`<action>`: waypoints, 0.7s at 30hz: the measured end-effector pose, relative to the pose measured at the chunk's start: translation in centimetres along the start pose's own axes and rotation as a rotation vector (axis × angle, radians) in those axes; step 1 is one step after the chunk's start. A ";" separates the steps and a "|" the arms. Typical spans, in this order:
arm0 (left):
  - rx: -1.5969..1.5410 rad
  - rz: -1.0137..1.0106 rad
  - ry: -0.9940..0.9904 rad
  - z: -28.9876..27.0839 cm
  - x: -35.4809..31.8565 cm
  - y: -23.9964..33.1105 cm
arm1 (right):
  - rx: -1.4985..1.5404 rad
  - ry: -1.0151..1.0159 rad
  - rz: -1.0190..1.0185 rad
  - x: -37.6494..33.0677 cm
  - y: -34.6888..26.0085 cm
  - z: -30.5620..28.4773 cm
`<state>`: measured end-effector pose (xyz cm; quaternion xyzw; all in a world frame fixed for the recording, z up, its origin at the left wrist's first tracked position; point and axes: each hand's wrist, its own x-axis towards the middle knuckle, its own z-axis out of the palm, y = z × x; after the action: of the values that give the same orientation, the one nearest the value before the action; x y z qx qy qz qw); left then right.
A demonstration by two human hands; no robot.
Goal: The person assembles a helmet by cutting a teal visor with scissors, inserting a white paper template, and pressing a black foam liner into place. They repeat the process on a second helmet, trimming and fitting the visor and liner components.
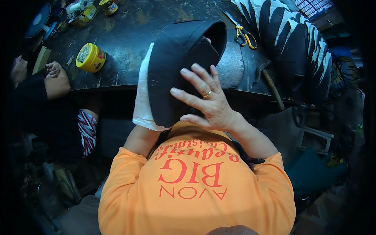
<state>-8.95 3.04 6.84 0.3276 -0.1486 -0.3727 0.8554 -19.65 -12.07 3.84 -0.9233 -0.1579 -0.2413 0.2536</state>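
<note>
I hold a black cap-shaped piece upright in front of my chest, over the edge of a dark worktable. A white cloth or lining lies along its left side. My right hand is spread flat on the black piece, fingers apart, a ring on one finger. My left hand is hidden behind the piece and the cloth; only its forearm shows, reaching up under them.
On the table are a yellow tin, yellow-handled scissors, a hammer and jars at the far left. A stack of black and white pieces lies at right. Another person's arm rests at the table's left.
</note>
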 end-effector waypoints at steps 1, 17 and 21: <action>0.030 0.016 -0.009 -0.3 -0.2 0.1 | -0.038 -0.014 -0.010 0.0 -0.2 0.7; 0.090 0.002 -0.004 -0.8 -1.1 -1.1 | 0.346 0.146 0.031 0.0 0.6 -0.1; 1.015 0.195 -0.306 1.1 2.9 -2.4 | 1.123 0.357 0.278 -0.9 1.0 -1.9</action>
<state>-8.80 -0.84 6.03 0.6263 -0.4627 -0.2162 0.5890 -20.72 -14.12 4.43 -0.6055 -0.0941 -0.2371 0.7539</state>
